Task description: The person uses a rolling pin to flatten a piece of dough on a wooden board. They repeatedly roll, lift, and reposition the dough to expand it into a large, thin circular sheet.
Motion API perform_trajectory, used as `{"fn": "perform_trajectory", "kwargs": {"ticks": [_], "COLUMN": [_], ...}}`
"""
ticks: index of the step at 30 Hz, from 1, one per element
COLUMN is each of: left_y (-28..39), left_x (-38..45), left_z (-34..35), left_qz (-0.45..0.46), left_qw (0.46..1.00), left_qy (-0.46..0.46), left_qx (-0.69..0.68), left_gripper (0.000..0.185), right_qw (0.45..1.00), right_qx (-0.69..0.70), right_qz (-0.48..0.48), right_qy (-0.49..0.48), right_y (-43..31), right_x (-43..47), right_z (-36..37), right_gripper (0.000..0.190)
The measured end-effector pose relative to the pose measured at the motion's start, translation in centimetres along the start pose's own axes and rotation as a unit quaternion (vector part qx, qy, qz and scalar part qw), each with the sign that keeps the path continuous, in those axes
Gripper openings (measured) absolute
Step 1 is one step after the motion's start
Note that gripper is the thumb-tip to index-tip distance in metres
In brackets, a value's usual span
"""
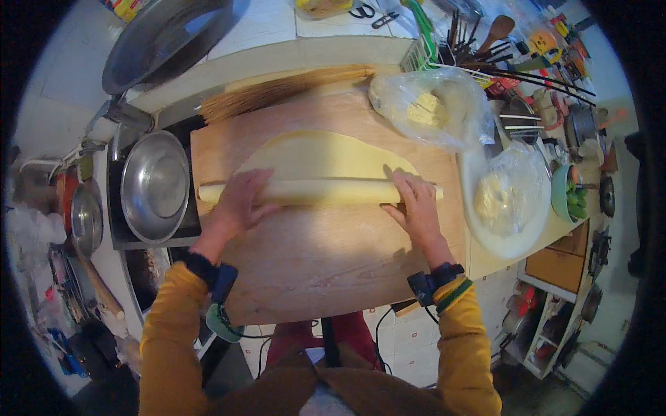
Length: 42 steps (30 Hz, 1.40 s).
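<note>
A thin sheet of pale yellow dough (322, 151) lies on a wooden board (312, 249), its rounded far edge spread flat. Along its near side runs a long dough-wrapped rolling pin (333, 192), crosswise before me. My left hand (244, 197) grips the roll near its left end, fingers over the top and thumb on the near side. Near the other end my right hand (416, 200) holds it the same way. My palms hide parts of the roll. Both wrists wear dark bands with small devices.
A straw whisk broom (281, 91) lies along the board's far edge. Plastic bags (463, 104) hold yellow flour or dough at the right, near a bagged dough lump (502, 203). A metal basin (156, 187) stands left. A green bowl (562, 192) holds green vegetables.
</note>
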<state>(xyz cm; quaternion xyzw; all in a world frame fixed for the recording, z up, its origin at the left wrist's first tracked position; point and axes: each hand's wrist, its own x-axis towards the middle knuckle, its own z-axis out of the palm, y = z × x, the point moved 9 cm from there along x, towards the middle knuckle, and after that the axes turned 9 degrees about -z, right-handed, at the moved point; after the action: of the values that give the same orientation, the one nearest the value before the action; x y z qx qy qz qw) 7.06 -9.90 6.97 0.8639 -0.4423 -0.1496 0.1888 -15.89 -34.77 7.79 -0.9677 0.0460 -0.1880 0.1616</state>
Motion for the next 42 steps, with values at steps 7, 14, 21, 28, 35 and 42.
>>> {"fn": "perform_trajectory", "kwargs": {"ticks": [7, 14, 21, 28, 35, 42], "left_y": [-4.7, -2.2, -5.1, -1.9, -0.7, 3.2], "left_x": [-7.1, -16.5, -3.6, -8.7, -2.2, -0.8], "left_z": [3.5, 5.5, 0.8, 1.1, 2.0, 4.5], "left_qz": [0.033, -0.032, -0.123, -0.008, -0.05, -0.032], "left_qw": [0.999, 0.999, 0.975, 0.994, 0.965, 0.993], "left_qy": [-0.006, -0.013, 0.12, 0.099, 0.204, 0.106], "left_qx": [0.006, 0.027, 0.144, 0.055, 0.156, 0.029], "left_gripper": [0.071, 0.076, 0.082, 0.075, 0.076, 0.079], "right_qw": [0.993, 0.992, 0.987, 0.971, 0.987, 0.998], "right_qx": [0.04, 0.004, -0.075, -0.127, -0.011, -0.029], "right_qz": [-0.047, 0.061, 0.136, 0.139, 0.14, 0.027], "right_qy": [-0.101, -0.109, -0.047, -0.146, -0.073, -0.047], "right_y": [0.8, -4.4, 2.0, -0.7, -3.2, -9.2], "right_x": [-3.7, -10.9, -0.6, -4.0, 3.8, 6.6], "right_z": [1.2, -0.7, 0.6, 0.1, 3.3, 6.2], "right_gripper": [0.066, 0.069, 0.063, 0.056, 0.06, 0.058]}}
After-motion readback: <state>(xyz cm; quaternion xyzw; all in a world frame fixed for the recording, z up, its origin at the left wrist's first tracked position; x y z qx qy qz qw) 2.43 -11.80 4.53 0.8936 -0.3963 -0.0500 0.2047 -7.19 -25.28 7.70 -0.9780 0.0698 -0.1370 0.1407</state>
